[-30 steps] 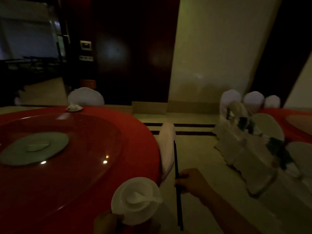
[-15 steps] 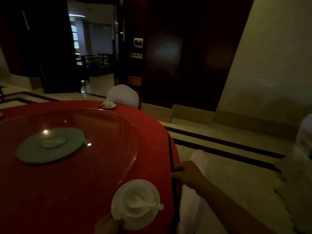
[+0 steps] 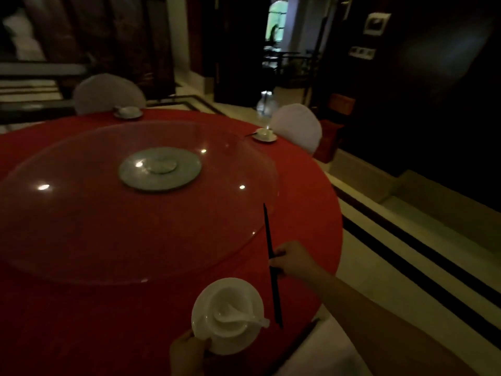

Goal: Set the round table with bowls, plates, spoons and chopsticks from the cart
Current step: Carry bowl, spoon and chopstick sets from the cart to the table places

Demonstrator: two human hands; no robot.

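Note:
My left hand (image 3: 189, 354) grips the near rim of a white plate (image 3: 202, 325) that carries a white bowl (image 3: 230, 302) with a white spoon (image 3: 244, 317) lying in it. The set hovers over the near edge of the round table (image 3: 81, 308), which is draped in red cloth. To its right, my right hand (image 3: 294, 260) pinches dark chopsticks (image 3: 271, 256) near their middle; they point away from me over the cloth. Two other plate-and-bowl settings (image 3: 264, 134) (image 3: 128, 112) stand at the table's far edge.
A glass turntable (image 3: 81, 213) with a grey hub (image 3: 160, 169) covers the table's middle. White-covered chairs (image 3: 296, 126) (image 3: 107, 93) stand behind the far settings, and a white chair cover (image 3: 325, 359) lies at the bottom right. Striped floor runs along the right.
My view has swung left, bringing the whole table and a second far setting into sight. Both hands have moved over the red cloth, carrying the plate set and the chopsticks.

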